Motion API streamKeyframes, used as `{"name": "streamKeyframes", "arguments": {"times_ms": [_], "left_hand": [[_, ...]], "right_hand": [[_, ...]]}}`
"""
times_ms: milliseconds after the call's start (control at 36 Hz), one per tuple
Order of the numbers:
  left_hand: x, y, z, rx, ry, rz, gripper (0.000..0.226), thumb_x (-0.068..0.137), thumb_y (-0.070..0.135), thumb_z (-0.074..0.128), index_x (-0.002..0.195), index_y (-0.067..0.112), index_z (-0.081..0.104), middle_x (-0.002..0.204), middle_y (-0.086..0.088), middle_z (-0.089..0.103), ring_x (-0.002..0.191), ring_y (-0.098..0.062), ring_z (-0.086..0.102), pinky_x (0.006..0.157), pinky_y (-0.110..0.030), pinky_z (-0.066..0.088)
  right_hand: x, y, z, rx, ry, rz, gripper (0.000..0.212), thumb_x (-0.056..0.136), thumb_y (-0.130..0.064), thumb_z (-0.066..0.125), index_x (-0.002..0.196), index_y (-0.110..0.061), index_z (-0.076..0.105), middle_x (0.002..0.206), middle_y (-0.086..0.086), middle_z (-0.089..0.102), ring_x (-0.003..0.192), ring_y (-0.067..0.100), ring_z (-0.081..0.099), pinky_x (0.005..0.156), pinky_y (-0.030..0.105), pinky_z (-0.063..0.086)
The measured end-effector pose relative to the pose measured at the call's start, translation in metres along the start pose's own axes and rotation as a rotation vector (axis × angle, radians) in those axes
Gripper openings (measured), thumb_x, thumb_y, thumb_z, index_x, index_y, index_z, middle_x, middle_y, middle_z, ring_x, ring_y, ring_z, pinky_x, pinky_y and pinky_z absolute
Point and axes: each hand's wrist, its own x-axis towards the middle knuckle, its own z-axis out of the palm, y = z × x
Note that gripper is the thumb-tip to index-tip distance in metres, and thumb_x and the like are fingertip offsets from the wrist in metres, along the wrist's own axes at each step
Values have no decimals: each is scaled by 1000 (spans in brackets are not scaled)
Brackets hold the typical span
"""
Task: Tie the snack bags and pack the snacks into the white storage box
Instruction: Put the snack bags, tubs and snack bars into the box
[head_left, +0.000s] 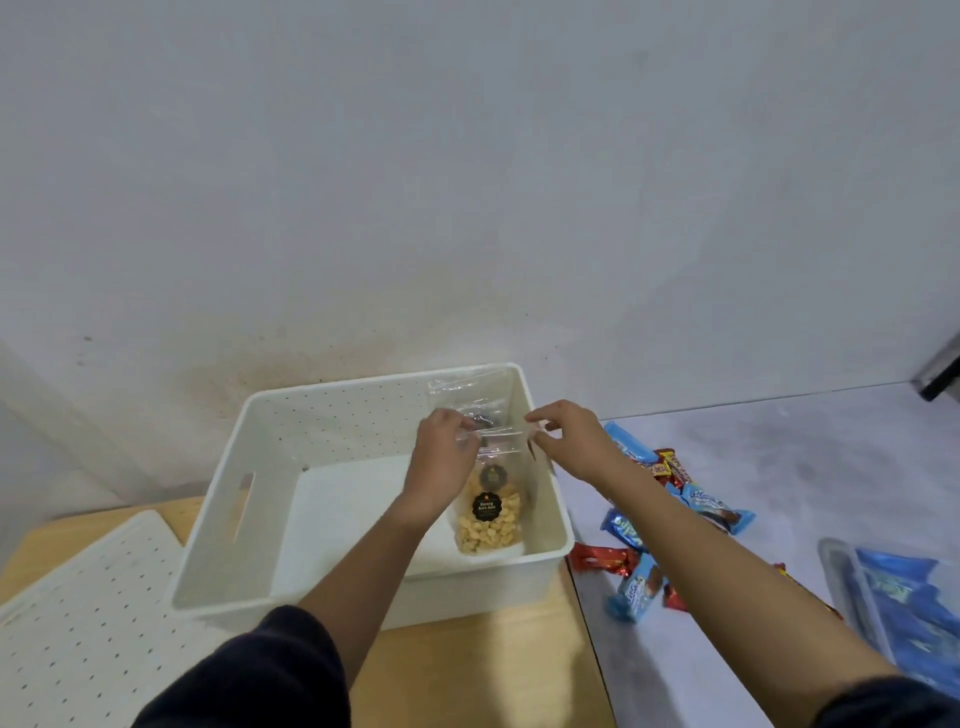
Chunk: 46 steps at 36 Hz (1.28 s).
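Note:
A white perforated storage box (244, 488) stands on a wooden table against the wall. Inside it, at the right, a clear bag of pale nuts (491, 525) with a round black label stands upright. My left hand (441, 457) pinches the left corner of the bag's clear top. The right corner is pinched by my right hand (561, 436). Behind it, a second clear bag (467, 395) leans against the box's far wall.
The box's white perforated lid (88, 623) lies at the left on the table. Right of the box, several blue and red wrapped snack bars (675, 499) lie scattered on a grey surface. A clear container (841, 577) with blue packets sits at the far right.

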Motion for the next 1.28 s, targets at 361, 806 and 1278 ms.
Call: {"name": "streamKeyframes", "arguments": {"times_ms": [361,806,1278], "left_hand": [[-37,164,146,116,-171,187,40,91,21,52,130,11,46,133,-8,47,128,-20,38,103,-28,31],[-152,233,370,143,-474,51,66,90,28,56,146,11,24,154,-8,23,142,-20,20,114,-27,14],[-190,237,413,-100,-503,-102,72,95,29,47,148,12,1,158,-3,3,146,-18,5,117,-30,10]], "right_hand": [[-112,151,-150,-436,-27,135,54,94,-30,46,145,-28,30,147,2,38,133,23,37,101,38,39],[-257,404,-228,-457,59,543,58,94,-30,43,147,-23,22,152,6,26,137,27,28,101,44,36],[-299,492,-240,261,385,831,78,95,-34,50,149,-3,3,150,20,28,135,37,34,108,44,34]]}}
